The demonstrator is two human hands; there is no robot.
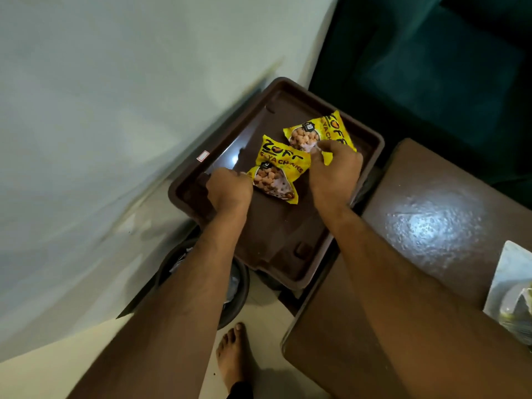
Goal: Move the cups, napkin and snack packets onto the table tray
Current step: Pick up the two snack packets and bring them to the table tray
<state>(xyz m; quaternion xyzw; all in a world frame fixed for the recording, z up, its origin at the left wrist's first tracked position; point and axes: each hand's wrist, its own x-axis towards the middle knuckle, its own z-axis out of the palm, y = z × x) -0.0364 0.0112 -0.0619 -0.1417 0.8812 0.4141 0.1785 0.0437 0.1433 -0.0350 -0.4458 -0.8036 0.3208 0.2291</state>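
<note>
You are pinching one snack packet with your left hand and another packet with your right hand, both lying inside the brown tray.

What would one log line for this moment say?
left hand: grips near packet | right hand: grips far packet | both on tray | cups, napkin: unseen

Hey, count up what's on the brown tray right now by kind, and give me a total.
Yellow snack packets: 2
Cups: 0
Napkins: 0
Total on the brown tray: 2
</note>
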